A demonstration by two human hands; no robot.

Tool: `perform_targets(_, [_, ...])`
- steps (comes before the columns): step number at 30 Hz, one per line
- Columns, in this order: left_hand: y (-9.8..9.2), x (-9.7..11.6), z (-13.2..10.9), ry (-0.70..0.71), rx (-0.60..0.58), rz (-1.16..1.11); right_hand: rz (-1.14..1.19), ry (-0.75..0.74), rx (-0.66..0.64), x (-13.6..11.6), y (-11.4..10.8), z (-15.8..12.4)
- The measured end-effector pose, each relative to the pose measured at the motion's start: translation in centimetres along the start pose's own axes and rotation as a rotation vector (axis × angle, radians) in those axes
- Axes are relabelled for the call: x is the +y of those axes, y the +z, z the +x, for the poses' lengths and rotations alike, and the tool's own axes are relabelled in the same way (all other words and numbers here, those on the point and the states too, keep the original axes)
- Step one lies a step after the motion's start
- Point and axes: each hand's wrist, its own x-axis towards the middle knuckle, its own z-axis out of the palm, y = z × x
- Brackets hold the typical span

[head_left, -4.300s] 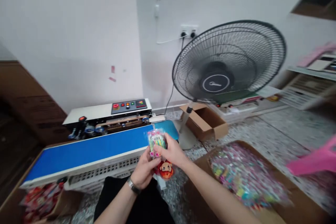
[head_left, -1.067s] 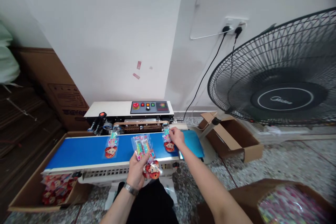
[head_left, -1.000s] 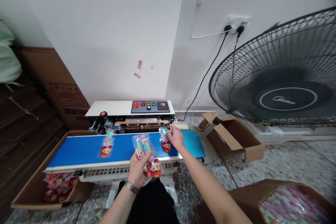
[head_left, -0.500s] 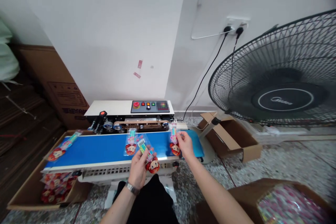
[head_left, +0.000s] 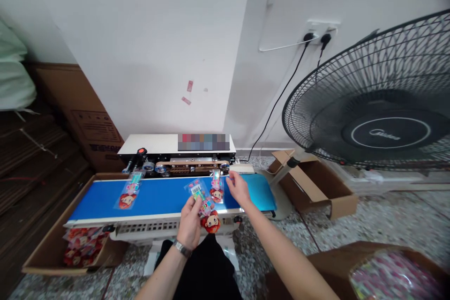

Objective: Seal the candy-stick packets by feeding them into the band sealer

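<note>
Blue belt (head_left: 165, 201): it stretches beyond our left hand and off to that hand's left, with two packets lying well apart on it.
Left hand (head_left: 189, 225): thumb and fingers are pinched on a clear packet (head_left: 210, 221); we cannot tell whether a second one is in the grip.
Clear packet: it tilts, barcode end up and away from our left hand, the red-haired doll's head just right of the fingers.
Right hand (head_left: 240, 190): fingers loosely bent and parted, over the belt's right end.
Near packet (head_left: 216, 192): just left of our right hand's fingertips, apart from them, doll's head towards us.
Far packet (head_left: 127, 197): well left of our left hand, slanted, its top end by the rollers.
Machine (head_left: 151, 143): beyond both our hands, white on top, its control panel (head_left: 204, 142) blurred.
Watch (head_left: 182, 247): on our left wrist.
Cardboard box (head_left: 52, 272): left of and lower than our left hand, with a pile of packets (head_left: 82, 246) inside.
Fan (head_left: 390, 133): to the right of our right hand, well apart.
</note>
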Motion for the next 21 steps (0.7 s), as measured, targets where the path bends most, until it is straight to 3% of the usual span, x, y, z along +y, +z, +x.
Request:
perform_targets(3, [0.7, -0.3, 0.1, 0.022, -0.018, -0.053, 0.387, -0.067, -0.251, -1.8, 0.2, -3.5])
perform_targets(6, [1.1, -0.5, 0.1, -0.030, -0.028, -0.003, 0.562, -0.103, -0.468, -2.9, 0.1, -5.9])
perform_targets(8, [0.9, -0.6, 0.0, -0.076, -0.004, 0.063, 0.575, -0.065, -0.385, -2.5, -0.2, -6.0])
perform_targets(12, [-0.4, -0.5, -0.2, -0.104, 0.012, 0.149, 0.467, 0.137, 0.102, 1.1, -1.4, -3.0])
perform_targets(14, [-1.2, -0.6, -0.3, -0.116, 0.003, 0.151, 0.338, 0.232, 0.239, 3.0, -1.7, -1.2])
perform_targets(17, [-1.8, -0.7, -0.6, -0.129, -0.005, 0.143, 0.184, 0.270, 0.215, 4.1, -1.3, 0.5])
perform_targets(21, [-1.5, -0.7, -1.0, -0.137, -0.003, 0.157, -0.017, 0.195, 0.042, 2.3, 0.3, 1.6])
